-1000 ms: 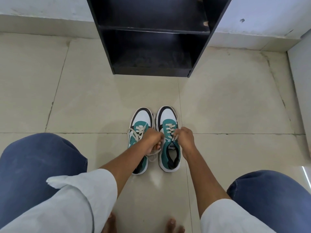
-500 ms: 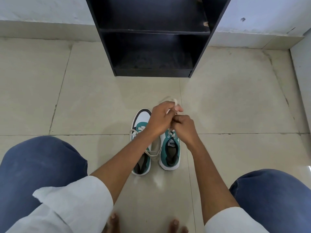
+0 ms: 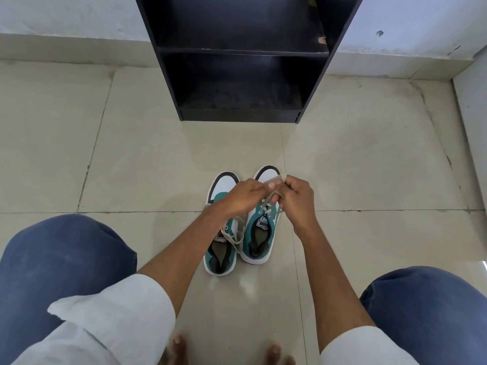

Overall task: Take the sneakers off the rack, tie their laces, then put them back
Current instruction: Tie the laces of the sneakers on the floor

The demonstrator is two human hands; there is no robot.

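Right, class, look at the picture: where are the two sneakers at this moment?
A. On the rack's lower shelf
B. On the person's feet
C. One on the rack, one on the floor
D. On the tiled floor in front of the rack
D: both sneakers stand side by side on the floor in front of the rack, whose visible shelves hold no shoes; the feet are bare.

The person wears blue jeans (image 3: 60, 262), a pale shirt with rolled-up sleeves (image 3: 116, 317), and no shoes.
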